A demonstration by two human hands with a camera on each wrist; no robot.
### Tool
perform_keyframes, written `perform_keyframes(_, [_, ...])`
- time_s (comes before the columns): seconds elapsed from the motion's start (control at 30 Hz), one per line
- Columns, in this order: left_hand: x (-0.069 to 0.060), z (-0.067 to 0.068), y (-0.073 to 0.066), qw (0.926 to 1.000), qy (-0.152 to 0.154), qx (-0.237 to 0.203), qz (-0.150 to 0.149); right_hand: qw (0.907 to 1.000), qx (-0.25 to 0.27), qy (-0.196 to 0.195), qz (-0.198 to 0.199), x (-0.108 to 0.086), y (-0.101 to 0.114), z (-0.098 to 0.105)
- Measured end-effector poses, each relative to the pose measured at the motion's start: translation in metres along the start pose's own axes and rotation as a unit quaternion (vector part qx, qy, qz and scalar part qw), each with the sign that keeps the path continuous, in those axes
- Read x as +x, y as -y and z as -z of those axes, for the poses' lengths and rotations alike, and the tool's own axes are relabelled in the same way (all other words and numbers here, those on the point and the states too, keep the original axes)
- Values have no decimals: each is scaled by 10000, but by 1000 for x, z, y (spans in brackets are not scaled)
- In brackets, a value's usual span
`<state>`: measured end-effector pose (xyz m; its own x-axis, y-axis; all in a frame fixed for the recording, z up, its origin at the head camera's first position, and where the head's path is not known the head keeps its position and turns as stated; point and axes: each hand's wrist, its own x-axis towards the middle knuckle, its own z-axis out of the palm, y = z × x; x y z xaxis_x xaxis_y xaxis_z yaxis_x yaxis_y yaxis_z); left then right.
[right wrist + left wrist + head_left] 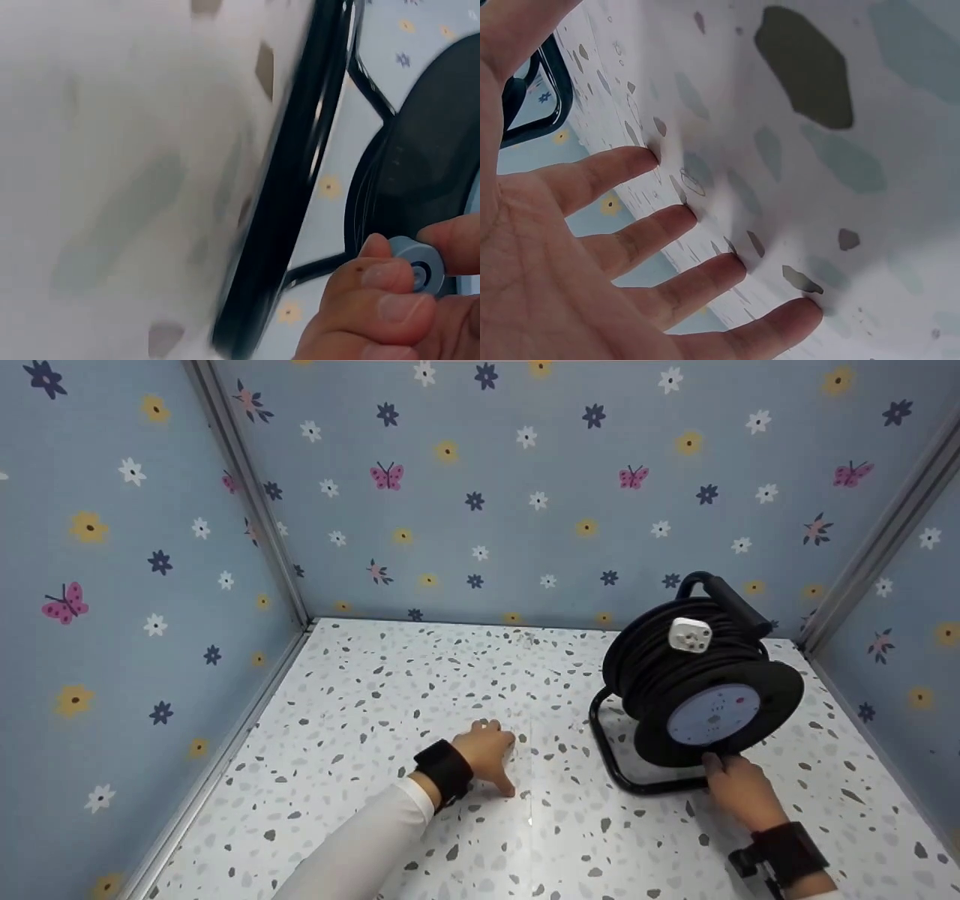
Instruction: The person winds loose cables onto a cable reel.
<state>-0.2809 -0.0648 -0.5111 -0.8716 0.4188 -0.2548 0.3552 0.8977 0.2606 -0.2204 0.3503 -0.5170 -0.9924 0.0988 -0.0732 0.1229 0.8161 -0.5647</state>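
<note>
A black cable reel (646, 661) stands on its black tubular frame (651, 789) at the right of the table in the head view. Black cable is wound round its drum, and a white plug (689, 635) sits against the coils. Low on the reel's disc, my right hand (742, 791) pinches a small grey-blue round knob (420, 262) between thumb and fingers, plainest in the right wrist view. To the left of the reel and apart from it, my left hand (486, 751) rests its fingertips on the tabletop, fingers spread and fairly straight, holding nothing.
The white speckled tabletop (390, 682) meets a flowered blue wall (510, 532) at the back, with similar panels at both sides. On top of the reel a carrying handle (739, 606) slants up and outward. Metal strips edge the panels.
</note>
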Motion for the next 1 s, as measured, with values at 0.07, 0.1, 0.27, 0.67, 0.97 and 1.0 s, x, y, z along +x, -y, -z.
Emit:
perform_keyframes(0.07, [0, 0, 0, 10000, 19, -37, 2, 10000, -33, 74, 37, -1, 5, -5])
perform_keyframes(0.1, [0, -1, 0, 10000, 27, -56, 6, 9999, -20, 117, 44, -1, 7, -8])
perform_keyframes(0.27, [-1, -2, 0, 9997, 75, -196, 86, 9996, 63, 219, 143, -3, 16, -15])
perform_keyframes(0.67, [-6, -6, 5, 9981, 50, -602, 73, 9998, -130, 53, 134, -8, 19, -17])
perform_keyframes(0.97, [-16, -9, 12, 9907, -991, -886, -304, 9801, -447, -1695, 937, -45, 65, -9])
perform_keyframes(1.0, [-17, -8, 13, 9883, -1192, -875, -378, 9730, -371, -1928, 1211, -49, 74, -14])
